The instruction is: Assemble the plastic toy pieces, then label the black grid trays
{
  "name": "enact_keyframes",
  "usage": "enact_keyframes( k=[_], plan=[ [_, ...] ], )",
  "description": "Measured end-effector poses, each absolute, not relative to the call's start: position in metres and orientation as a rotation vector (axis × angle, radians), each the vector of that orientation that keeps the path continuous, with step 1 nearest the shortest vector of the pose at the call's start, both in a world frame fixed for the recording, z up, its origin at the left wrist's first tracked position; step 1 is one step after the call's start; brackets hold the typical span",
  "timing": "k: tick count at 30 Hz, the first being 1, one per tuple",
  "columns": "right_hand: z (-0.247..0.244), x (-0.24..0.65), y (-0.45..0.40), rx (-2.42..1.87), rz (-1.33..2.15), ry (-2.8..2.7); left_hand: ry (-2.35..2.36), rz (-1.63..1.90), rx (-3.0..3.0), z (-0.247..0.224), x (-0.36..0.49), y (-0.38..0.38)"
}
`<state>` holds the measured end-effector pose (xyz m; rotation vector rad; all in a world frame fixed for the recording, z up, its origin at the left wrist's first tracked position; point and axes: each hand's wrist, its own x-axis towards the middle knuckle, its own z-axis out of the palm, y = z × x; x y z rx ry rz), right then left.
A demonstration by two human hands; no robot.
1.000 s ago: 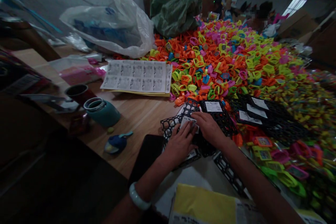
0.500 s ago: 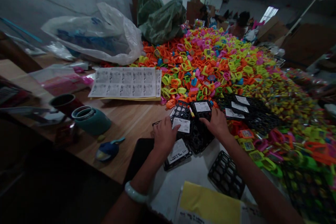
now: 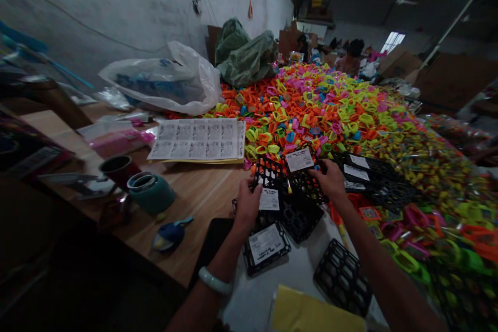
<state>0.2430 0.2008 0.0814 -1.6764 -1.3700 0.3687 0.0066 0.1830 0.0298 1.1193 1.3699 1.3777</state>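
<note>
Several black perforated plastic trays with white printed labels lie in front of me. My left hand, a pale bangle on its wrist, is closed on the left edge of a labelled tray, thumb near its label. My right hand grips the right side of another black tray, whose white label faces up. A small yellow-tipped piece shows between these two trays. Closer to me rests a labelled tray, and an unlabelled one lies beneath my right forearm.
Colourful plastic toy watches are heaped behind and to the right. Label sheets lie at left, near a teal jar, a dark red cup and a blue pouch. Yellow paper is nearest me. Two people are far back.
The camera view has tilted up slightly. The right-hand tray's label now sits tilted and raised, and my right hand has shifted a little right. My left hand stays at its tray.
</note>
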Motion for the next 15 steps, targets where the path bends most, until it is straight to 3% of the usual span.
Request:
enact_keyframes(
  k=[8,15],
  plan=[
    [0.074,0.198,0.191,-1.492,0.817,-1.427,1.046,1.470,0.866,0.048,0.020,0.163],
    [0.064,0.164,0.188,-1.396,0.881,-1.598,1.017,1.496,0.927,0.069,-0.012,0.178]
  ],
)
